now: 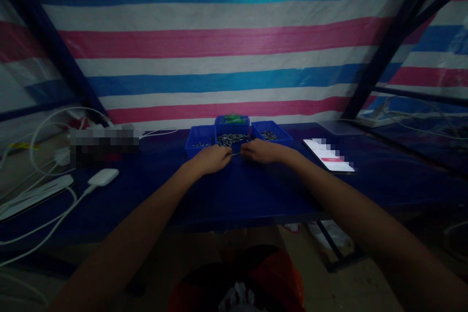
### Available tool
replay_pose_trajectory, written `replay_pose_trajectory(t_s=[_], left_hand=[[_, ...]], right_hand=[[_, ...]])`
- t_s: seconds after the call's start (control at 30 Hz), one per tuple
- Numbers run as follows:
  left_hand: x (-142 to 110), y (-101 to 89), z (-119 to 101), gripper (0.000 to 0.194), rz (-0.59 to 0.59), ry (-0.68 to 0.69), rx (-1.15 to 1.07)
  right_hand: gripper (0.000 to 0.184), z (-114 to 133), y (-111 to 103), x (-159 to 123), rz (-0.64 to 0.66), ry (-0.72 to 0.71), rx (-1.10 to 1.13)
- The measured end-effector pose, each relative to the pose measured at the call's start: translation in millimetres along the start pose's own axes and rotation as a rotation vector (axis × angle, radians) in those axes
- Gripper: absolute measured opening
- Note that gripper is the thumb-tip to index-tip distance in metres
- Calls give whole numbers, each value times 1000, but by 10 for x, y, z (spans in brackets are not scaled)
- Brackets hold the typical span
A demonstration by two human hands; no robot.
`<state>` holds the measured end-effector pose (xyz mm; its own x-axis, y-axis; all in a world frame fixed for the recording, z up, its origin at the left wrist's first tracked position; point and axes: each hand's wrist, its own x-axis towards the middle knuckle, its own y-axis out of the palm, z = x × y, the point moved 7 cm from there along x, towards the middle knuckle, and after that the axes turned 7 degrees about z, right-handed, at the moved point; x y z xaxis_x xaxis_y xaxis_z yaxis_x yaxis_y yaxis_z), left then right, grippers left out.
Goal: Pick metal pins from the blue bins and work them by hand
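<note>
My left hand [215, 158] and my right hand [260, 150] are close together over the front of the blue bins, fingers curled in a pinch. A thin, pale, rod-like piece [236, 154] spans the small gap between the fingertips; its ends are hidden in the fingers and its kind is too small to tell. Just behind the hands, the middle blue bin [221, 129] holds many small dark and shiny metal pieces [234, 139]. Beside my left hand stands the left blue bin [199, 133] with a few small pieces. The right blue bin [280, 129] has a small heap [268, 135].
Behind, another blue bin [223, 121] holds green material [234, 118]. A lit phone [328, 155] lies right on the dark blue table [234, 200]. At left are a white charger [104, 177], cables and a flat white-edged object [40, 195]. A striped sheet [234, 41] hangs behind.
</note>
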<state>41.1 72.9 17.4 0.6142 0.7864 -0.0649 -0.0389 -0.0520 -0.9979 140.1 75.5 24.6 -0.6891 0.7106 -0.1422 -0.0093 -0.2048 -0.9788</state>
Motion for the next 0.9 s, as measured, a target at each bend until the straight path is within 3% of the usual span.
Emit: replay_pose_trajectory(t_s=[0.2,0.43,0.7,0.9], left_hand=[[-5,3,2,24,-1,11,-1],[1,-1,-9,30,-1,6,29],[8,6,12,31,-12,3,13],[27,47,48,34,18,-28,25]], right_hand=[[22,2,28,5,39,7,13],[23,-20,48,45,-11,-97,-49],[26,-2,27,14,32,-27,34],[20,-10,-40,-8,-107,-46,29]])
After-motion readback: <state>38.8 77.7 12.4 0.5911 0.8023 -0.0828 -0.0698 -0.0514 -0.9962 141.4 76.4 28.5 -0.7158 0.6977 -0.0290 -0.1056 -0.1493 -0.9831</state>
